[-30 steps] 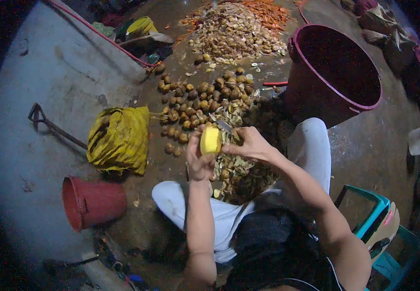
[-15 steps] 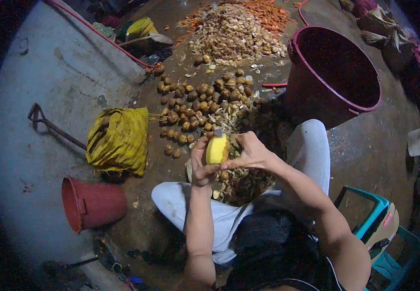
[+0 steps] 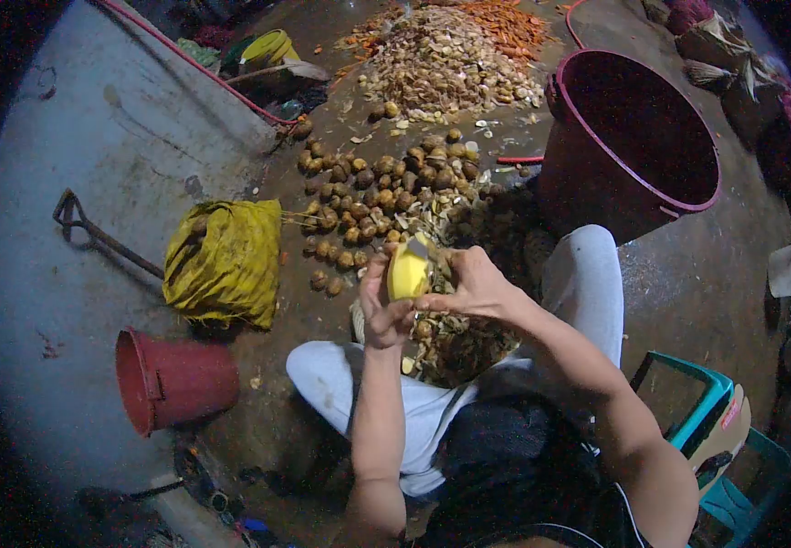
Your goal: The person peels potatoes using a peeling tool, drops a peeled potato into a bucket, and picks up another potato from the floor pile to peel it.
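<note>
A bright yellow root vegetable (image 3: 406, 276), mostly peeled, is held upright in front of me; its exact kind is unclear. My left hand (image 3: 381, 309) is wrapped round its left side and underside. Against its upper right side lies the grey blade of a knife (image 3: 419, 247), whose handle is hidden in my right hand (image 3: 479, 281). My right thumb reaches across to the lower edge of the vegetable. Peelings (image 3: 473, 347) lie heaped on the floor below my hands, between my legs. Just beyond, several round brown root vegetables (image 3: 382, 187) are spread out.
A big dark red tub (image 3: 569, 151) stands ahead on the right. Farther back are pale peelings (image 3: 450, 59) and orange peelings (image 3: 505, 32). To the left are a yellow sack (image 3: 226, 265), a long-handled tool (image 3: 108, 242) and a red bucket (image 3: 181, 382). A teal stool (image 3: 706, 384) is at right.
The blade has moved slightly down and right across the top of the vegetable, with more of it showing. The vegetable has tilted and risen slightly in my left hand.
</note>
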